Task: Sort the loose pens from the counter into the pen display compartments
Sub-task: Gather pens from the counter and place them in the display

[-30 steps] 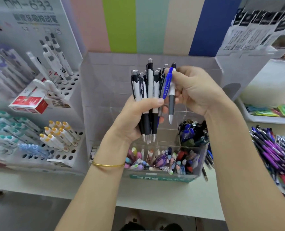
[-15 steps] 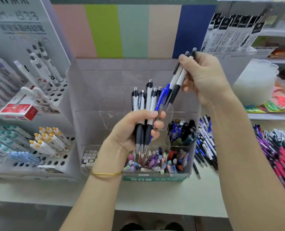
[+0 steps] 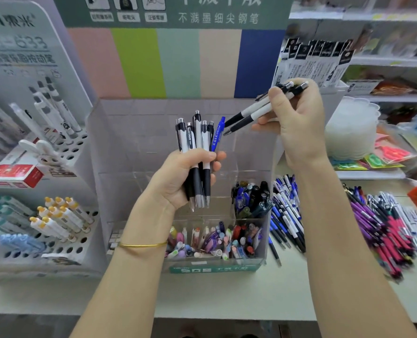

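The clear pen display stands in front of me on the counter. Its front compartment is full of mixed pens, the right middle one holds dark pens, and the back looks empty. More loose pens lie on the counter just beside its right wall.

My left hand is raised over the display, fingers wrapped around a bundle of pens, clickers up and tips down. One blue pen leans at the edge of this bundle. My right hand is higher and to the right; thumb and fingers pinch two black-and-white pens near their upper ends, tips slanting down-left.

I judge these pens light, stiff and smooth, so they may slide. Holding at the rubber grip part seems safer.
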A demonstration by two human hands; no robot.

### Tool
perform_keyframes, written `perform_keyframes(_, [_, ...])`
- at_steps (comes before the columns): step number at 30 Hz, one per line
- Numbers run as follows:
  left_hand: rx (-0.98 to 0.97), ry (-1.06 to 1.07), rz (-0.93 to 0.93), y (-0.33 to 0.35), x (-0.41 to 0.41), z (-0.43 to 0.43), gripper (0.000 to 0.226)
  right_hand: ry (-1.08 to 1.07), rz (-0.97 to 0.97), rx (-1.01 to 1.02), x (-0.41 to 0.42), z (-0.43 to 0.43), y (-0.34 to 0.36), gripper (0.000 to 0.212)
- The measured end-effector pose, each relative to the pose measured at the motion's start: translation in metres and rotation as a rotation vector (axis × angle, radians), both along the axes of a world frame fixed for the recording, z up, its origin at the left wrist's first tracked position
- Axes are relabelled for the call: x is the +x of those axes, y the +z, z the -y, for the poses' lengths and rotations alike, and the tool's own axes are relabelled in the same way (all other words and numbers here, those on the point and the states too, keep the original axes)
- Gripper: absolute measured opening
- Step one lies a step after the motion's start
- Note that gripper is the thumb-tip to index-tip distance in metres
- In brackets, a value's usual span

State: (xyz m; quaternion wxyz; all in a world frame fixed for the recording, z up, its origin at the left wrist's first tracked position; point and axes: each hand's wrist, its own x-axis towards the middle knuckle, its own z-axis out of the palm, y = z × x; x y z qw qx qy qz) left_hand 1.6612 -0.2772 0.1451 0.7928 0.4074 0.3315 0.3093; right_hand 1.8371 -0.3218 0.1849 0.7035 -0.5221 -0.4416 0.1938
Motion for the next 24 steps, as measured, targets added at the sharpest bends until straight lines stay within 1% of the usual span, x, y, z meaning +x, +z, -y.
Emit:
perform_keyframes(2, [0.040, 0.010, -0.011, 0.002, 0.003, -0.001, 0.012, -0.053, 0.039, 0.092, 0.002, 0.004, 0.002, 0.014])
perform_keyframes(5, [0.109, 0.010, -0.035, 0.004, 0.007, -0.001, 0.008, -0.145, 0.142, 0.210, 0.001, 0.007, 0.004, 0.017])
perform_keyframes(6, [0.124, 0.001, -0.037, 0.005, 0.008, -0.001, 0.010, -0.168, 0.177, 0.237, 0.001, 0.006, 0.004, 0.018])
perform_keyframes(8, [0.129, -0.029, -0.019, 0.005, 0.010, 0.000, 0.021, -0.190, 0.235, 0.260, -0.001, 0.005, 0.003, 0.020])
perform_keyframes(11, [0.139, -0.075, 0.015, 0.006, 0.014, 0.000, 0.028, -0.193, 0.300, 0.270, -0.007, 0.003, 0.001, 0.023])
perform_keyframes(13, [0.133, -0.085, 0.051, 0.007, 0.015, 0.001, 0.028, -0.204, 0.348, 0.305, -0.012, 0.004, 0.000, 0.024])
perform_keyframes(16, [0.110, -0.079, 0.115, 0.009, 0.016, 0.002, 0.022, -0.229, 0.436, 0.364, -0.019, 0.004, -0.001, 0.025])
perform_keyframes(19, [0.155, -0.063, 0.088, 0.008, 0.017, 0.002, 0.022, -0.255, 0.474, 0.359, -0.019, 0.001, -0.001, 0.024])
perform_keyframes(22, [0.199, -0.017, 0.058, 0.009, 0.019, 0.000, 0.024, -0.286, 0.488, 0.318, -0.010, -0.002, -0.003, 0.012])
perform_keyframes(24, [0.196, 0.007, 0.061, 0.010, 0.019, 0.000, 0.022, -0.313, 0.505, 0.278, -0.003, -0.004, -0.002, 0.014])
